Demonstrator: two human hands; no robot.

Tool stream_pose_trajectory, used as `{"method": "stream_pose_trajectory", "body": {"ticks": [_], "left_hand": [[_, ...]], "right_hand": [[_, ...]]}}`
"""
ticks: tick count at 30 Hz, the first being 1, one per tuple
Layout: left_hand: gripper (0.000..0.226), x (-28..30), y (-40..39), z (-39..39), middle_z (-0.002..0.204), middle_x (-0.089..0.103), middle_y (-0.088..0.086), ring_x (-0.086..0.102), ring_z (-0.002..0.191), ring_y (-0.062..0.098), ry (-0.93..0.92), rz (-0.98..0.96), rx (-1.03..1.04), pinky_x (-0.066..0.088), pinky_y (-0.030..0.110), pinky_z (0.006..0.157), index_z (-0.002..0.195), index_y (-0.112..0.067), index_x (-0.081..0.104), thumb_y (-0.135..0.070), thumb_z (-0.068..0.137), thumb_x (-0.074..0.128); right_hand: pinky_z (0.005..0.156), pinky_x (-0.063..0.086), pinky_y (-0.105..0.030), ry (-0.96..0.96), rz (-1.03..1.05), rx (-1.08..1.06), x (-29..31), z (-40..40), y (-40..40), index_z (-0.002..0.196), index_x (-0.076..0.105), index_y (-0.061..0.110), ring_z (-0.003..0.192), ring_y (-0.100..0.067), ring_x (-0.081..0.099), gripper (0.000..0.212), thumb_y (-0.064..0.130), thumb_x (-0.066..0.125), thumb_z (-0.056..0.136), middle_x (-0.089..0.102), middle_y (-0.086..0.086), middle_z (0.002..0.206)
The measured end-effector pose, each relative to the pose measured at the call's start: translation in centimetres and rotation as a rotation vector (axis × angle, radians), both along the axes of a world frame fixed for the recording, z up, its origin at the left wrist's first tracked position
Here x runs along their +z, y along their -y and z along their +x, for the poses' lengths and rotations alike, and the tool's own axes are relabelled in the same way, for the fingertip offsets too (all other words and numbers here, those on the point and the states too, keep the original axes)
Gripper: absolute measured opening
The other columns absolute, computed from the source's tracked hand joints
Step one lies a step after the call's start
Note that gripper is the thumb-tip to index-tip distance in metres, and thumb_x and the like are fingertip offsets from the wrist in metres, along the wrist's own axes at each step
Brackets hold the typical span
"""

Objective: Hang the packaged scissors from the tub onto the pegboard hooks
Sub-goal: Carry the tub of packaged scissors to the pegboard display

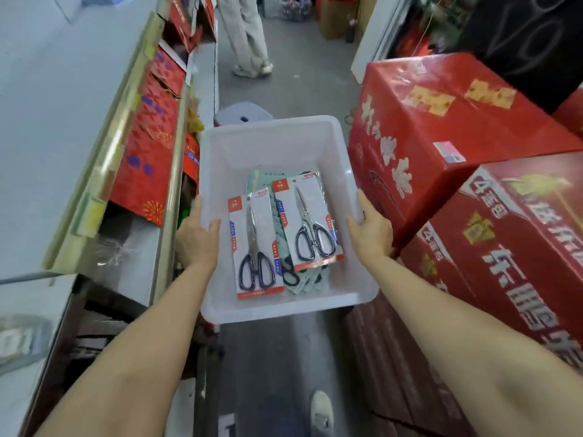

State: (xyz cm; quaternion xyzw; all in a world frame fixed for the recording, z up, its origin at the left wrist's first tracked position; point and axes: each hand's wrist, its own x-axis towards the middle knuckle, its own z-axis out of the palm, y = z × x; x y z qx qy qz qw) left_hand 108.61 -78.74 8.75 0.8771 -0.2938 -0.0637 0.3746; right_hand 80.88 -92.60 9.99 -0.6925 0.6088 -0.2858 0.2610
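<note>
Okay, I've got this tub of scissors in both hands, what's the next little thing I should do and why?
Probably set the white tub down somewhere steady. Your left hand and right hand both grip its side rims, so neither is free to lift a pack. The dark-handled scissors pack lies on top nearest your left hand, an easy first pick. No pegboard hooks show in this view.

Shop aisle: stacked red goods cartons (441,127), shelf of red gift packaging (151,146).
</note>
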Motion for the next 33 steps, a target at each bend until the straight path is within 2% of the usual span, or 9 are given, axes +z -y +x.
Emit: {"method": "stream_pose_trajectory", "body": {"ticks": [4, 9, 15, 19, 25, 33], "left_hand": [[0.062, 0.3, 5.1, 4.0, 0.127, 0.061, 0.018, 0.057, 0.114, 0.035, -0.005, -0.001, 0.030, 0.044, 0.040, 0.094, 0.148, -0.023, 0.041, -0.020, 0.090, 0.063], [0.062, -0.2, 12.6, 10.4, 0.129, 0.060, 0.018, 0.056, 0.116, 0.036, -0.009, 0.000, 0.032, 0.043, 0.038, 0.096, 0.148, -0.022, 0.041, -0.020, 0.091, 0.064], [0.063, -0.7, 20.8, 18.3, 0.127, 0.061, 0.020, 0.056, 0.114, 0.039, 0.004, 0.056, 0.009, 0.045, 0.044, 0.095, 0.148, -0.023, 0.041, -0.023, 0.090, 0.066], [0.064, -0.5, 26.9, 22.4, 0.129, 0.061, 0.018, 0.057, 0.117, 0.037, -0.028, 0.053, -0.007, 0.045, 0.044, 0.100, 0.148, -0.027, 0.040, -0.024, 0.089, 0.065], [0.063, -0.7, 36.8, 28.2, 0.119, 0.065, 0.020, 0.060, 0.106, 0.038, 0.022, 0.059, -0.029, 0.048, 0.045, 0.092, 0.148, -0.026, 0.041, -0.024, 0.089, 0.064], [0.061, -1.5, 47.0, 34.7, 0.125, 0.064, 0.017, 0.059, 0.113, 0.033, -0.031, -0.009, 0.000, 0.045, 0.038, 0.098, 0.146, -0.021, 0.045, -0.018, 0.089, 0.065]], "right_hand": [[0.083, 0.050, -0.035, -0.038, 0.015, 0.034, -0.1, 4.9, 6.4, 0.142, 0.041, 0.038, 0.092, -0.033, 0.066, 0.060, 0.029, 0.062, 0.086, 0.072, -0.015, 0.102], [0.090, 0.049, -0.035, -0.023, 0.037, 0.033, -1.0, 11.4, 13.8, 0.143, 0.042, 0.034, 0.102, -0.031, 0.065, 0.059, 0.027, 0.062, 0.088, 0.069, -0.011, 0.115], [0.088, 0.047, -0.034, -0.076, 0.071, 0.028, -0.9, 18.5, 21.5, 0.144, 0.041, 0.034, 0.109, -0.032, 0.061, 0.060, 0.024, 0.060, 0.089, 0.065, -0.011, 0.125], [0.082, 0.049, -0.036, -0.035, 0.086, -0.005, -1.2, 22.3, 27.2, 0.142, 0.042, 0.035, 0.095, -0.032, 0.063, 0.058, 0.029, 0.061, 0.088, 0.070, -0.014, 0.106], [0.082, 0.047, -0.035, -0.042, 0.100, 0.021, -1.8, 28.0, 37.1, 0.145, 0.038, 0.035, 0.096, -0.029, 0.062, 0.056, 0.030, 0.056, 0.091, 0.068, -0.011, 0.107], [0.080, 0.049, -0.036, -0.090, 0.125, 0.032, -2.3, 35.3, 48.5, 0.145, 0.035, 0.040, 0.088, -0.028, 0.062, 0.056, 0.034, 0.054, 0.092, 0.068, -0.010, 0.095]]}}
